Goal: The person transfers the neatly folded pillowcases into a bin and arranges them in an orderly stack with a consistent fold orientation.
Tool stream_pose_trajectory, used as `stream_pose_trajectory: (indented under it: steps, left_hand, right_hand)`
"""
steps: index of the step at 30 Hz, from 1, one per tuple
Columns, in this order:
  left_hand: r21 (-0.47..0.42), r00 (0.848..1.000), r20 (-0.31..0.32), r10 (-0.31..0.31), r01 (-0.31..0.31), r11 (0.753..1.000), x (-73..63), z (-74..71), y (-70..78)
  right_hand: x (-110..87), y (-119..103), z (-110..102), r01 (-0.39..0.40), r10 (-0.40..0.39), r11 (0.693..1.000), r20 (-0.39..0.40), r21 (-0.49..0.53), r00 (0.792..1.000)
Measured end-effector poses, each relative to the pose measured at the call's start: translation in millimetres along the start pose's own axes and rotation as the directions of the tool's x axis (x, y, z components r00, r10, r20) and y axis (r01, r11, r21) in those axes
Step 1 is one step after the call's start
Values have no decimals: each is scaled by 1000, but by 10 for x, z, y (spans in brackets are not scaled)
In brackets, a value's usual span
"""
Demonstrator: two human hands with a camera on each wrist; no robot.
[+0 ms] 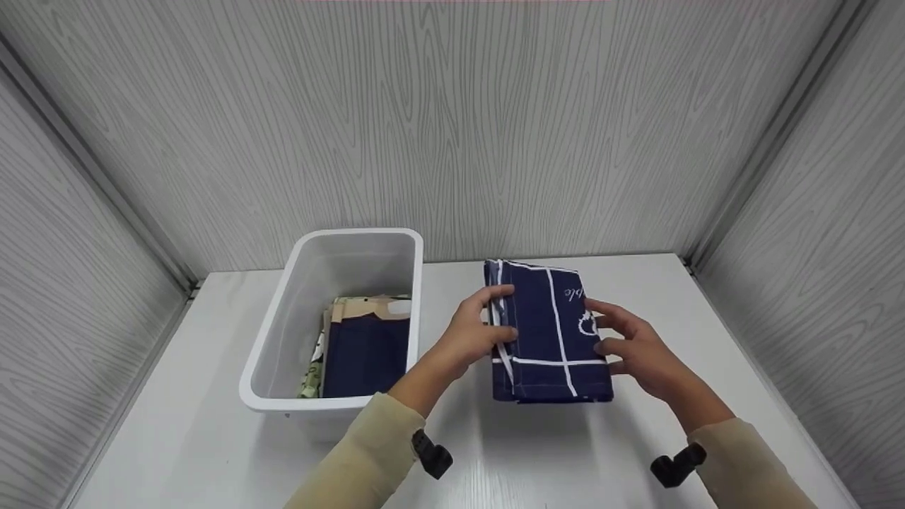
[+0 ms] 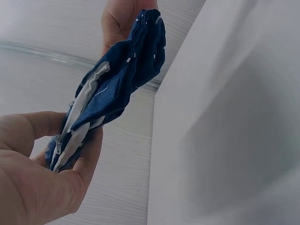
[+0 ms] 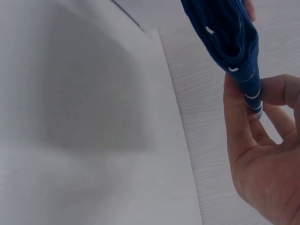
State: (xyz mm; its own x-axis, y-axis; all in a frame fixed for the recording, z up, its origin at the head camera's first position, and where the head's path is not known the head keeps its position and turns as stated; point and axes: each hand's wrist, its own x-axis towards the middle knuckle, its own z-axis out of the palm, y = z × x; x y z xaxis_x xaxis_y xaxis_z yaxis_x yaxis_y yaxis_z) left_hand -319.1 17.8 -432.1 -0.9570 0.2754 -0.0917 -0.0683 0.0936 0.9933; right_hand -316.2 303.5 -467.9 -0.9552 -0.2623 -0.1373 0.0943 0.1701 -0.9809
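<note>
Between my two hands is a folded navy fabric cover with white grid lines and some white lettering, held above the white table. My left hand pinches its left edge, thumb on the near face. In the left wrist view a white zipper with a small metal pull runs along that edge. My right hand grips the opposite edge between thumb and fingers. From the right wrist view, the stacked folds of the cover show at its lower end.
To the left stands a white plastic bin, with folded fabrics in navy, beige and a green print inside. Grey wood-patterned panels wall the back and both sides of the table.
</note>
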Motion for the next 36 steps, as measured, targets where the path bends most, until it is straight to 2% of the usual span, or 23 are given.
stream_pose_trajectory:
  steps: [8, 13, 21, 27, 36]
  left_hand:
    - [55, 999, -27, 35, -34, 998, -94, -75, 57]
    - [33, 999, -17, 50, -50, 998, -147, -136, 104]
    - [64, 996, -33, 79, -77, 995, -177, -227, 141]
    - [59, 996, -30, 88, -87, 995, -221, -283, 160]
    - [31, 995, -47, 87, -85, 996, -261, -383, 180]
  right_hand:
    - [17, -71, 86, 11, -11, 1000, 18, -3, 1000]
    - [31, -129, 131, 20, -20, 1000, 30, 2, 999]
    - [68, -182, 191, 36, -36, 999, 47, 6, 998]
    - [89, -212, 249, 20, -21, 1000, 39, 20, 999]
    - [128, -277, 309, 44, -45, 999, 67, 12, 997]
